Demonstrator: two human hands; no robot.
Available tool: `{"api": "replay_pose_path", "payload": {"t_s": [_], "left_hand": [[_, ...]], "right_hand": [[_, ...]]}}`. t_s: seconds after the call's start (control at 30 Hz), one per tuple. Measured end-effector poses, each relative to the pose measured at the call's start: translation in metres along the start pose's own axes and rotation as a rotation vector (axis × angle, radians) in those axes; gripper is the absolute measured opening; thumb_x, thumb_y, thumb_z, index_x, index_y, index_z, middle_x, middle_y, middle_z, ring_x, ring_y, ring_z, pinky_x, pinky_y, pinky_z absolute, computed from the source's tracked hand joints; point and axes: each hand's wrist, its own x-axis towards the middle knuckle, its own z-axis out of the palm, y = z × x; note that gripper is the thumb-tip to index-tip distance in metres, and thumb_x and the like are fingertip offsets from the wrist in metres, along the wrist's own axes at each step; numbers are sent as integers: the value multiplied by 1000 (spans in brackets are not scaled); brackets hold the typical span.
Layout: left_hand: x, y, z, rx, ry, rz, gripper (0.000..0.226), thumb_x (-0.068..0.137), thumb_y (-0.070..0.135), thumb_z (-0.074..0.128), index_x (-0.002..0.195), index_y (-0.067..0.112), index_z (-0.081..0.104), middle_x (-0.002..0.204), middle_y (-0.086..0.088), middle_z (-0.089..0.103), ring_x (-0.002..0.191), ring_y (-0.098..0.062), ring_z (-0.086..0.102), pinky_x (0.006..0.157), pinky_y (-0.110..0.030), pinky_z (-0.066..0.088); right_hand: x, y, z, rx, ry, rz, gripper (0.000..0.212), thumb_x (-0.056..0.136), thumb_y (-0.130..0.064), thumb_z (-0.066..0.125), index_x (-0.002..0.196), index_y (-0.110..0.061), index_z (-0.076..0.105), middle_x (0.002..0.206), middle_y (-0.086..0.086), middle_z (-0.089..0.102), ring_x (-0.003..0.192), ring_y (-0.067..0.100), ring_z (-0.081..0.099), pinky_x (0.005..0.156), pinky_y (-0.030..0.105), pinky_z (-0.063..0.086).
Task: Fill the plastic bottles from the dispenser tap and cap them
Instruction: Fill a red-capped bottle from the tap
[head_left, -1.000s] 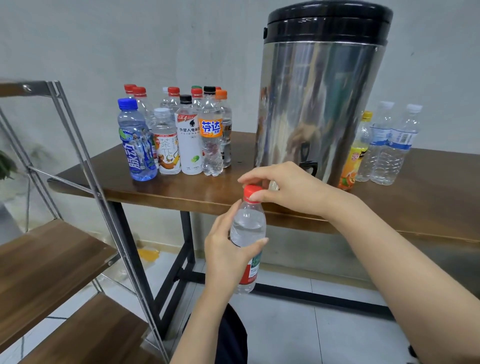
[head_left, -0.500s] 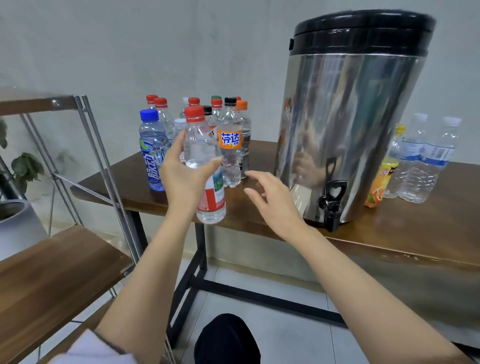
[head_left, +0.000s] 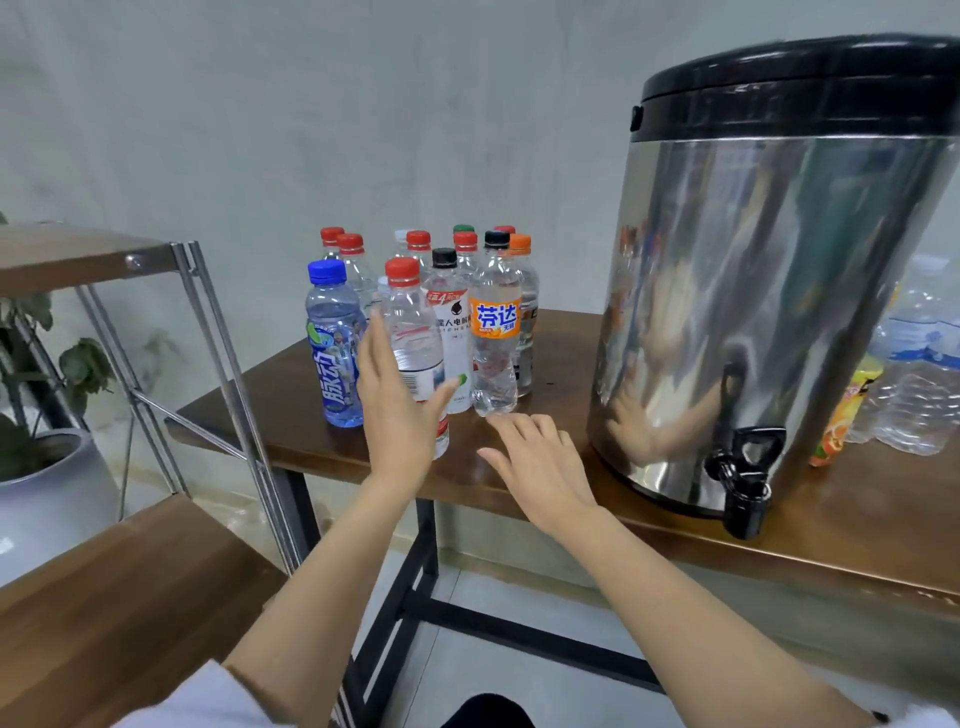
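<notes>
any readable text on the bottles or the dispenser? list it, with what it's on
"芬达" on the orange label of the black-capped clear bottle.
"脉动" on the blue-capped bottle.
"人电解" (partial) on the white-labelled bottle.
Barcode on the red-capped bottle by the left hand: digits too small.
Yellow bottle label: blurred.
Dispenser: no text.

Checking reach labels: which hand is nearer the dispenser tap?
Right. The right hand hovers over the table edge, left of the tap. The left hand is farther left, at the red-capped bottle.

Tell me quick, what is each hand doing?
Left hand: open, fingers spread around the clear plastic red-capped bottle standing on the brown wooden table.
Right hand: open, empty, above the table.
</notes>
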Motion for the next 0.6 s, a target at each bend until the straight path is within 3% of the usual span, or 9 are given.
{"api": "replay_pose_path", "payload": {"t_s": [0.07,0.17,0.33,0.47,0.6], "left_hand": [[-17,-11,1,104,-50,-23,120,79,19,83,157,31,-8,164,-3,13,150,-24,19,111,-45,36],[-29,-29,3,156,-88,-56,123,80,17,82,154,39,-15,160,1,18,144,-23,32,99,-54,49],[-14,-38,11,154,-79,-111,116,82,16,79,156,35,-9,157,-2,26,140,-26,38,98,-52,47],[-3,-42,18,162,-62,-114,113,83,14,78,158,29,-5,158,-5,26,143,-25,33,98,-53,45],[-1,-46,22,171,-65,-120,111,83,14,78,158,28,-3,158,-6,26,144,-26,32,99,-53,45]], "right_hand": [[1,1,8,-15,-27,5,53,102,-52,27,149,-28,34,147,-6,44,133,21,37,101,37,37],[3,1,14,-25,-4,6,56,100,-54,23,147,-27,38,144,-6,47,130,22,40,98,38,38],[2,3,16,-21,37,40,59,100,-53,21,145,-23,43,140,-4,53,126,23,45,95,38,44],[2,1,23,-35,127,52,59,98,-53,22,127,-20,61,116,-4,67,104,23,59,74,37,53],[2,0,22,-30,172,43,53,97,-50,28,121,-18,64,111,-3,68,98,23,61,68,36,53]]}}
